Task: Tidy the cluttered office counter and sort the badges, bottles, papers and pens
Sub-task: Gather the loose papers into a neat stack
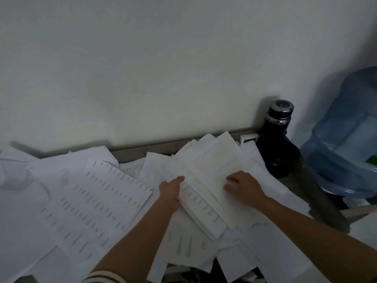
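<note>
White papers cover the counter. A loose stack of sheets (206,176) lies fanned out in the middle right. My left hand (170,193) grips the stack's left edge, thumb on top. My right hand (242,187) rests on top of the stack with its fingers bent and pressing down. A printed sheet with rows of short lines (98,203) lies to the left, apart from both hands. A dark insulated bottle (275,137) stands against the wall at the back right, beyond my right hand.
A large blue water jug (344,139) stands at the far right past the counter's edge. More loose sheets (263,254) overlap at the front right. The grey counter (130,154) shows in a strip along the white wall.
</note>
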`<action>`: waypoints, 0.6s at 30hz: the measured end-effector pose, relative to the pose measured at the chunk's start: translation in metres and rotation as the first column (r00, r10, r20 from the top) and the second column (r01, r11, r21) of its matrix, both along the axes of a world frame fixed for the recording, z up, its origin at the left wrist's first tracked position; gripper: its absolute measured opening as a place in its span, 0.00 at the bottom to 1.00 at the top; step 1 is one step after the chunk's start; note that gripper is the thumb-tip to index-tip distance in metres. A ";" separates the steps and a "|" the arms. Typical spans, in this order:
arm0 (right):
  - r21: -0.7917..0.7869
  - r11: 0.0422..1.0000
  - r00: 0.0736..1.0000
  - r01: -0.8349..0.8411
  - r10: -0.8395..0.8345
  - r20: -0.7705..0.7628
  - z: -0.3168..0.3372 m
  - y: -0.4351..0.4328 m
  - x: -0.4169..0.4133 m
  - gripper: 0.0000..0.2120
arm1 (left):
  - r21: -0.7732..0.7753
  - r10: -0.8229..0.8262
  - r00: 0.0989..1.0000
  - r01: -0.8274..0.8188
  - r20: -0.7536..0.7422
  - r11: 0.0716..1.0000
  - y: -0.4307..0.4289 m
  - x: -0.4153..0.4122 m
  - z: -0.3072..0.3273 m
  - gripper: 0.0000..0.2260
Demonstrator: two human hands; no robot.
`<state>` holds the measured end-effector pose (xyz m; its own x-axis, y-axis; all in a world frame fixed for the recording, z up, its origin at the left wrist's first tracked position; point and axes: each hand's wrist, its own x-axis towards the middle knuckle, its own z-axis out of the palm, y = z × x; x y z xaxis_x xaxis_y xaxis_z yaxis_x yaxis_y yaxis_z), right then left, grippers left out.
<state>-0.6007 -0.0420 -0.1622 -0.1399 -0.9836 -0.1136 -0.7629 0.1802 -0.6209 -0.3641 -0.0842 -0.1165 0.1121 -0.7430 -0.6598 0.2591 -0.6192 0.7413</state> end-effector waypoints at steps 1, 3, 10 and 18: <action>0.010 1.000 0.999 0.012 -0.013 0.049 0.000 -0.004 -0.009 0.16 | -0.008 -0.012 1.000 0.012 0.012 1.000 -0.004 -0.014 -0.002 0.23; 0.028 0.999 0.988 0.036 -0.040 0.150 0.003 -0.007 -0.011 0.14 | -0.027 -0.037 0.998 0.038 0.042 0.999 -0.004 -0.025 -0.001 0.19; -0.045 0.980 0.956 0.194 -0.178 0.232 0.006 -0.013 -0.033 0.11 | -0.029 -0.095 0.990 0.099 0.106 0.995 -0.023 -0.037 -0.008 0.15; 0.052 0.960 0.961 0.277 -0.276 -0.025 0.015 -0.020 -0.033 0.28 | 0.035 -0.242 0.970 0.242 0.006 0.970 -0.020 0.022 -0.014 0.11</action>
